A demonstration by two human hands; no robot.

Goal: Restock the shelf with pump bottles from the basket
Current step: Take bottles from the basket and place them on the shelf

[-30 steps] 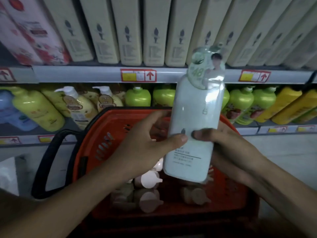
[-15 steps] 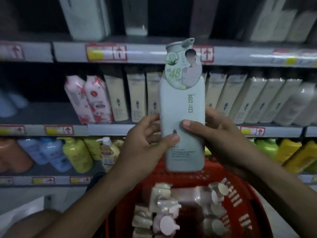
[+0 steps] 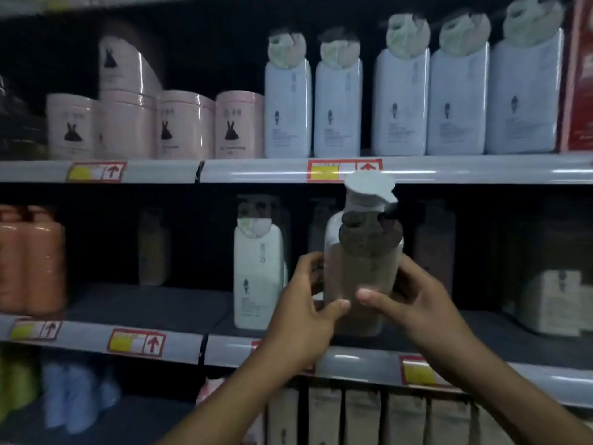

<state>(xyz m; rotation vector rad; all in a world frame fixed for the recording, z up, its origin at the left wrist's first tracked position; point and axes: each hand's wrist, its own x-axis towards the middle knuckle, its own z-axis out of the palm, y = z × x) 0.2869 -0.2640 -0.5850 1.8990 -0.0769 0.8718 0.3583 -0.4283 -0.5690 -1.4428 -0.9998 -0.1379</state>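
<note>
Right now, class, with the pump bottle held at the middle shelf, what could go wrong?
1. The pump bottle, held by the left hand and right hand, could knock over the white bottle standing just left of it.
2. Its pump head reaches the upper shelf edge and might catch there.

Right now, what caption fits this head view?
Both hands hold a pump bottle upright at a half-stocked shelf.

Both hands (image 3: 308, 313) (image 3: 414, 303) raised — fingers curled
</note>
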